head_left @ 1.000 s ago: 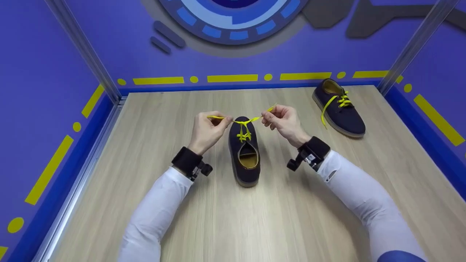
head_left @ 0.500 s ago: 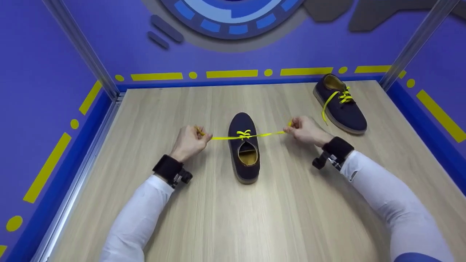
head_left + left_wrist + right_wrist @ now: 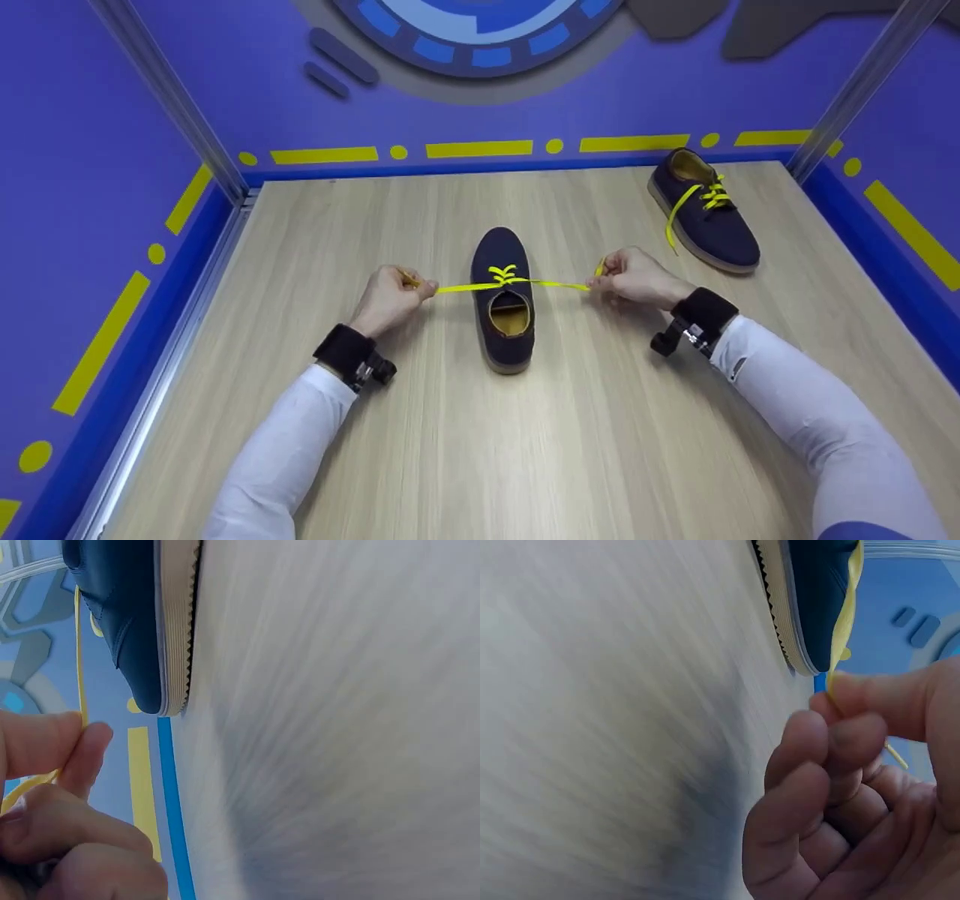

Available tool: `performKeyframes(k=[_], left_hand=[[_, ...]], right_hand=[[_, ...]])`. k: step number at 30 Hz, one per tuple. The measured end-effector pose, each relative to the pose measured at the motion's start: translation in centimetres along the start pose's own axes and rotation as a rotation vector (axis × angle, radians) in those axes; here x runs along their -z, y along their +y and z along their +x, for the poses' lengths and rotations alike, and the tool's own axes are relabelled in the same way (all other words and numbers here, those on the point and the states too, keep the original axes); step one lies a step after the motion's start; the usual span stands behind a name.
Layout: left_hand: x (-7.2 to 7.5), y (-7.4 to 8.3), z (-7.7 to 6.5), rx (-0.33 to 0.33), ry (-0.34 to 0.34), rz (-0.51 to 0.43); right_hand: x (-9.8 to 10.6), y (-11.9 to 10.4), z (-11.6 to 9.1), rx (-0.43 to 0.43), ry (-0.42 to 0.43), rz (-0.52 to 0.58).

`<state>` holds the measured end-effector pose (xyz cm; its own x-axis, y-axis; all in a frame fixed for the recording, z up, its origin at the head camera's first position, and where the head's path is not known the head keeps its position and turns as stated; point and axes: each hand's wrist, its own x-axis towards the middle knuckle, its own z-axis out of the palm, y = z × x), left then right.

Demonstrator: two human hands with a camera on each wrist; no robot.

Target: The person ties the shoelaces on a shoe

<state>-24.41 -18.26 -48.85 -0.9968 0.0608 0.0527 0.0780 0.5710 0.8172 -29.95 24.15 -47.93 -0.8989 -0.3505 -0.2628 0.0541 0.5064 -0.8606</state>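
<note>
A dark shoe [image 3: 501, 244] with yellow laces stands upright mid-table, its toe toward the back wall. To its left, my left hand [image 3: 391, 296] pinches one end of the yellow shoelace [image 3: 465, 288] between thumb and forefinger. On the other side my right hand [image 3: 636, 276] pinches the opposite lace end. Both ends stretch out sideways from the top of the lacing, the right one with a slight sag. In the left wrist view the lace [image 3: 79, 652] runs from the shoe into the fingertips. The right wrist view shows the lace [image 3: 845, 619] under the thumb.
A second dark shoe [image 3: 709, 214] with yellow laces sits at the back right corner, one lace end hanging over its side. Blue panels [image 3: 480, 120] with yellow marks enclose the wooden table [image 3: 480, 450] at the back and both sides.
Both hands have moved apart and toward me, drawing the lace ends outward. The crossed lace above the toe has come down flat onto the lacing. Over the last half second the hands barely shift.
</note>
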Motion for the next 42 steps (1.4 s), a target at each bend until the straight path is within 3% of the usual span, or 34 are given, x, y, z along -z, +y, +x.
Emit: performKeyframes(k=[4, 7, 9, 13, 16, 20, 23, 27, 35, 39, 42], left_hand=[[-0.2, 1.2, 0.3, -0.031, 0.081, 0.131], [-0.8, 2.5, 0.3, -0.132, 0.065, 0.195], [-1.5, 3.5, 0.1, -0.226, -0.008, 0.209], [-3.1, 5.0, -0.4, -0.374, -0.104, 0.283], [-3.9, 5.6, -0.8, -0.417, -0.083, 0.339], [-4.5, 5.5, -0.8, -0.404, -0.062, 0.315], [-4.5, 5.4, -0.6, -0.373, -0.091, 0.275], [-4.0, 5.3, -0.4, -0.316, -0.189, 0.174], [-3.2, 5.2, -0.3, -0.133, -0.415, -0.292], [-3.5, 5.0, 0.0, -0.086, -0.455, -0.465], [-3.9, 4.8, 0.1, -0.073, -0.445, -0.537]], right_hand=[[-0.6, -0.8, 0.2, 0.102, 0.137, -0.013], [-1.5, -1.6, 0.5, 0.205, 0.214, -0.092], [-2.4, -2.1, 0.7, 0.257, 0.191, -0.122], [-4.6, -3.1, 1.0, 0.322, 0.016, -0.076], [-6.0, -3.7, 1.1, 0.343, -0.056, -0.059], [-7.1, -3.8, 1.1, 0.354, -0.036, -0.075], [-7.4, -3.7, 1.2, 0.358, -0.009, -0.075], [-7.4, -3.5, 1.1, 0.369, 0.011, -0.066], [-7.4, -3.4, 1.2, 0.386, 0.027, -0.097], [-7.5, -3.3, 1.1, 0.388, 0.032, -0.103], [-7.5, -3.2, 1.1, 0.387, 0.032, -0.095]])
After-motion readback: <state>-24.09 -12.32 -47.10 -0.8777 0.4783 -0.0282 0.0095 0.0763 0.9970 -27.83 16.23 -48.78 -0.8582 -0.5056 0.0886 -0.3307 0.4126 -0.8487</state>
